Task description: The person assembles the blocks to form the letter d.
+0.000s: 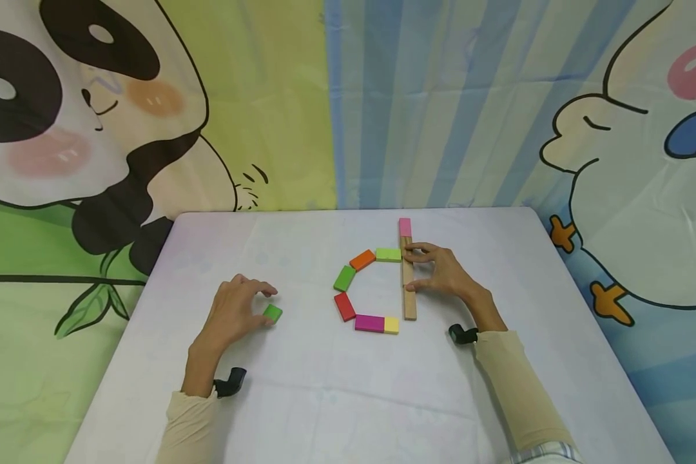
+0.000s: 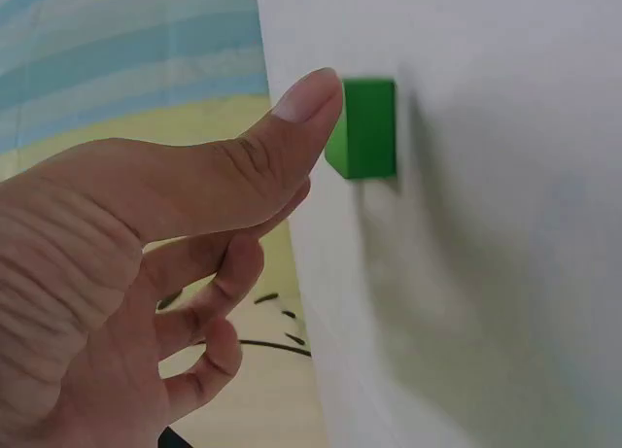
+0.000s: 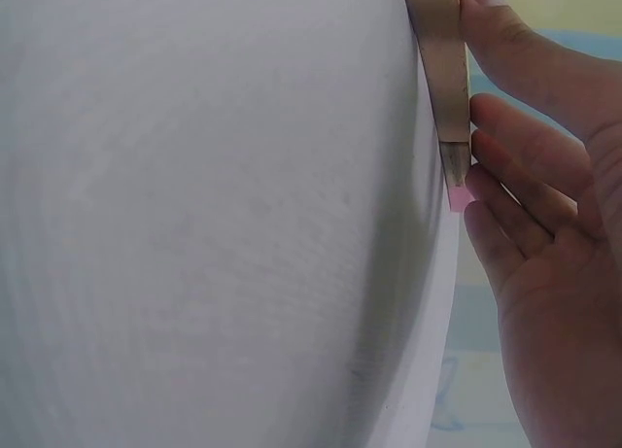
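Observation:
My left hand (image 1: 227, 316) is at a small green block (image 1: 272, 313) lying on the table. In the left wrist view the thumb (image 2: 309, 98) is against or just beside the green block (image 2: 371, 127); the bent fingers are apart from it. My right hand (image 1: 443, 274) touches a line of tan wooden blocks (image 1: 410, 305) with fingertips and thumb. A pink block (image 1: 405, 227) tops that line. In the right wrist view the fingers (image 3: 520, 142) rest along the edge of the tan blocks (image 3: 442, 59).
Left of the tan line runs an arc of blocks: light green (image 1: 388, 255), orange (image 1: 362, 260), green (image 1: 344, 278), red (image 1: 345, 307), purple (image 1: 369, 323) and yellow (image 1: 391, 325). They lie on a white table (image 1: 301, 412) before a cartoon-printed cloth (image 1: 290, 96).

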Demonstrator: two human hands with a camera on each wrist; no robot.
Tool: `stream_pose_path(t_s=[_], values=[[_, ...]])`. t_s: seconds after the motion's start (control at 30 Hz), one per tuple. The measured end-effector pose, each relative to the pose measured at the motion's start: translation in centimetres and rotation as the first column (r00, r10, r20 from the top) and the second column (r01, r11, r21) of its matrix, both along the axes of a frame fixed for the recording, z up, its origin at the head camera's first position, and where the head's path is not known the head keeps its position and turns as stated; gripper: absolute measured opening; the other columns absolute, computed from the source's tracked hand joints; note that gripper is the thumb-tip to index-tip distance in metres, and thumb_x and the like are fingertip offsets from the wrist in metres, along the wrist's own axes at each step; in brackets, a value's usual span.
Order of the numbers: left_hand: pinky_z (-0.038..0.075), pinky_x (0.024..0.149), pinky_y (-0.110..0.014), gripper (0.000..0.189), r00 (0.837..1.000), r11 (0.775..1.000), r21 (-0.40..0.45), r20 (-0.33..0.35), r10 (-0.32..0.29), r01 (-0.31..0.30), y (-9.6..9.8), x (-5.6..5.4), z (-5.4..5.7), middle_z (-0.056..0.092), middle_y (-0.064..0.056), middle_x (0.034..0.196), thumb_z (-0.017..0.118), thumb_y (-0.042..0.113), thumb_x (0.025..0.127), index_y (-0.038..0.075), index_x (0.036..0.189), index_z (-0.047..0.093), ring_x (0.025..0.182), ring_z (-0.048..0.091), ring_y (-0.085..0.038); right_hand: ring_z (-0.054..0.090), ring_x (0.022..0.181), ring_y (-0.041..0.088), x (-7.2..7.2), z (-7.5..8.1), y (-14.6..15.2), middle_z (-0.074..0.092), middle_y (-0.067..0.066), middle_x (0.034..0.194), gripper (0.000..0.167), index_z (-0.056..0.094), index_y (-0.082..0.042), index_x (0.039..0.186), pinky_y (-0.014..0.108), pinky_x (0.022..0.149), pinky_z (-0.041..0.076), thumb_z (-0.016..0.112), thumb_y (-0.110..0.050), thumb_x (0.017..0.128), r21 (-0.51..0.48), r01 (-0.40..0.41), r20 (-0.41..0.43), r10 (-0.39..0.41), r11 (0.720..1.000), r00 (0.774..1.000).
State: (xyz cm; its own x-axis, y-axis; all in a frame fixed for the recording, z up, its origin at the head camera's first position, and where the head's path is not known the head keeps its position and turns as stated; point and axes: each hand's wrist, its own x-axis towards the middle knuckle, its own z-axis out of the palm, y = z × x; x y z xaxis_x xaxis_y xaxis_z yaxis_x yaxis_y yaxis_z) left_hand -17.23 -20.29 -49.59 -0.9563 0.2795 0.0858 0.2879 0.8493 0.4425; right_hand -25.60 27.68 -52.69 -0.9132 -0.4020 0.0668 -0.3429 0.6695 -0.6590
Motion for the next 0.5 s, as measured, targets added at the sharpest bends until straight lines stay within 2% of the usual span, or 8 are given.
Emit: stream_pose_path(t_s=[0.2,0.5], values=[[0.035,0.083,-0.038,0.057,1.000,0.999,-0.035,0.029,0.003,-0.002,-0.9,0.3,-0.4,0.078,-0.003,0.105,0.105,0.009,0.064,0.014,0.117,0.083,0.091,0.055,-0.020,0.045,0.157,0.044,0.0,-0.2,0.1,0.059,0.014,0.161,0.084,0.067,-0.007,0.145,0.068,0.128,0.033,0.104,-0.029,0.073,-0.011,-0.004,-0.002,0.004,1.000,1.000],[0.039,0.087,-0.042,0.047,1.000,0.999,-0.028,0.002,-0.016,0.016,-0.9,0.1,-1.4,0.081,-0.003,0.102,0.101,0.001,0.067,0.015,0.109,0.085,0.094,0.062,-0.025,0.046,0.156,0.044,0.0,-0.2,0.1,0.059,0.015,0.161,0.085,0.067,-0.007,0.146,0.068,0.128,0.033,0.104,-0.030,0.073,-0.006,-0.006,-0.015,0.006,1.000,1.000]])
